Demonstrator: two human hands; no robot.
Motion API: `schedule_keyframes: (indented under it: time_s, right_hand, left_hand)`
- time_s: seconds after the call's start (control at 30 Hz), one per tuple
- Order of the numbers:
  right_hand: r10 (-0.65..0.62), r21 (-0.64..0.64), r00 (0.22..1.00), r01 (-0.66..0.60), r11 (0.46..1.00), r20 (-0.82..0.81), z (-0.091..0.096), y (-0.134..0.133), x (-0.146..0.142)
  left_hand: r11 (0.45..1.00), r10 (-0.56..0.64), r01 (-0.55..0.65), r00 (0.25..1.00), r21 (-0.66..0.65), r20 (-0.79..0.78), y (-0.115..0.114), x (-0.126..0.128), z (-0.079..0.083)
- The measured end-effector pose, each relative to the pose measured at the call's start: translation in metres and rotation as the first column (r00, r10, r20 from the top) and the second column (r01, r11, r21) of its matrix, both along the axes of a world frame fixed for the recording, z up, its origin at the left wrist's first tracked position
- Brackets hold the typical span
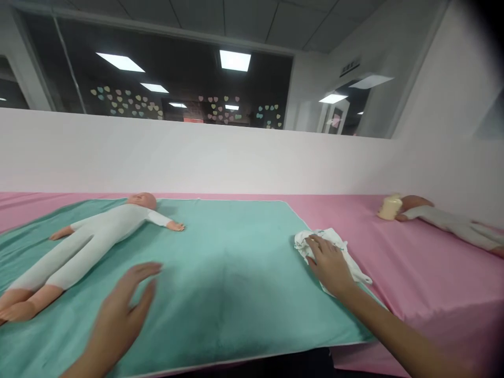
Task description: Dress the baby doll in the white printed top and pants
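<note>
My right hand (328, 262) lies palm down on a crumpled white cloth (338, 247) at the right edge of a teal mat (228, 247); its fingers are bent over the cloth. My left hand (124, 304) hovers over the mat's near left part, fingers stretched out and a little blurred, holding nothing. A baby doll in a white suit (90, 241) lies on its back at the mat's left side, head toward the wall, just left of my left hand.
The mat lies on a pink sheet (417, 268) covering a long surface against a white wall. At the far right lie a second doll (444, 220) and a pale bottle (389, 207). Dark windows run above the wall.
</note>
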State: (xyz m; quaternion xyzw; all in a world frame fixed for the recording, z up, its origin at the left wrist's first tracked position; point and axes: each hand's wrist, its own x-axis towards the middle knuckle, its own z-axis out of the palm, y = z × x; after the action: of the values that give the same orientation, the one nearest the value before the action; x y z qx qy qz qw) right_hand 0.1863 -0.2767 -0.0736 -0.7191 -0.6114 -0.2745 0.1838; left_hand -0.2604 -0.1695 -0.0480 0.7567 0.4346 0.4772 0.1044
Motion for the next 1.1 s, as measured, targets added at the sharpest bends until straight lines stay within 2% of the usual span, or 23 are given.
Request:
schedule_keyframes:
  time_s: [0.03,0.07,0.1,0.13,0.17,0.2,0.23,0.3,0.37,0.43,0.5,0.6,0.63,0.67,0.73,0.8,0.83,0.87,0.93,1.03,1.1]
  right_hand:
    - [-0.065,-0.003,0.998,0.065,0.998,0.006,0.005,-0.004,0.006]
    - [-0.126,-0.019,0.992,0.126,0.992,-0.01,0.011,-0.006,0.011]
    - [-0.173,-0.048,0.984,0.171,0.984,-0.035,0.016,-0.008,0.018]
    - [-0.202,-0.088,0.978,0.196,0.977,-0.059,0.02,-0.008,0.023]
    - [-0.213,-0.137,0.974,0.201,0.97,-0.077,0.024,-0.008,0.029]
    - [-0.216,-0.186,0.972,0.195,0.963,-0.094,0.028,-0.008,0.033]
    - [-0.214,-0.227,0.97,0.185,0.956,-0.114,0.03,-0.007,0.036]
    - [-0.217,-0.279,0.959,0.161,0.947,-0.181,0.036,-0.004,0.038]
    - [-0.223,-0.311,0.932,0.131,0.941,-0.284,0.043,0.002,0.035]
    - [-0.199,-0.327,0.889,0.059,0.943,-0.413,0.053,0.012,0.027]
    - [-0.15,-0.307,0.815,-0.036,0.951,-0.56,0.068,0.027,0.014]
    - [-0.012,-0.188,0.694,-0.178,0.966,-0.72,0.093,0.056,-0.017]
    - [0.042,-0.143,0.663,-0.222,0.965,-0.747,0.101,0.067,-0.03]
    - [0.095,-0.098,0.635,-0.262,0.96,-0.766,0.108,0.078,-0.044]
    - [0.197,-0.021,0.569,-0.353,0.935,-0.799,0.119,0.1,-0.073]
    - [0.298,0.06,0.473,-0.455,0.888,-0.829,0.124,0.12,-0.102]
    - [0.331,0.084,0.423,-0.505,0.859,-0.844,0.126,0.129,-0.115]
    - [0.348,0.093,0.391,-0.542,0.835,-0.852,0.126,0.137,-0.126]
    - [0.353,0.062,0.391,-0.592,0.804,-0.85,0.124,0.148,-0.145]
    - [0.355,-0.098,0.509,-0.667,0.739,-0.784,0.114,0.155,-0.161]
    - [0.378,-0.235,0.63,-0.673,0.701,-0.678,0.1,0.153,-0.161]
  left_hand:
    - [0.993,-0.116,0.115,0.992,-0.037,-0.042,0.019,0.025,0.005]
    - [0.958,-0.258,0.241,0.962,-0.157,-0.093,0.038,0.052,0.008]
    - [0.902,-0.376,0.34,0.922,-0.266,-0.094,0.057,0.078,0.009]
    - [0.854,-0.443,0.395,0.893,-0.339,-0.077,0.076,0.103,0.008]
    - [0.824,-0.465,0.404,0.883,-0.397,-0.065,0.092,0.123,0.003]
    - [0.819,-0.457,0.391,0.887,-0.42,-0.065,0.105,0.14,-0.004]
    - [0.842,-0.435,0.365,0.895,-0.397,-0.1,0.116,0.151,-0.013]
    - [0.877,-0.425,0.36,0.891,-0.32,-0.162,0.13,0.161,-0.032]
    - [0.872,-0.45,0.392,0.878,-0.292,-0.164,0.137,0.159,-0.046]
    - [0.827,-0.483,0.436,0.874,-0.354,-0.052,0.139,0.151,-0.051]
    - [0.763,-0.475,0.483,0.87,-0.43,0.133,0.14,0.145,-0.048]
    - [0.662,-0.427,0.561,0.827,-0.497,0.365,0.136,0.14,-0.037]
    - [0.614,-0.436,0.607,0.794,-0.505,0.423,0.133,0.14,-0.033]
    - [0.537,-0.471,0.674,0.738,-0.507,0.483,0.129,0.139,-0.028]
    - [0.305,-0.575,0.829,0.552,-0.468,0.604,0.118,0.136,-0.017]
    - [0.067,-0.642,0.914,0.346,-0.401,0.684,0.106,0.133,-0.006]
    - [-0.001,-0.656,0.927,0.283,-0.376,0.7,0.101,0.132,-0.002]
    - [-0.021,-0.661,0.933,0.257,-0.359,0.705,0.097,0.131,0.0]
    - [0.037,-0.658,0.94,0.279,-0.341,0.699,0.094,0.13,0.002]
    - [0.174,-0.595,0.929,0.363,-0.326,0.717,0.098,0.133,-0.004]
    - [0.268,-0.503,0.909,0.416,-0.321,0.758,0.106,0.135,-0.011]
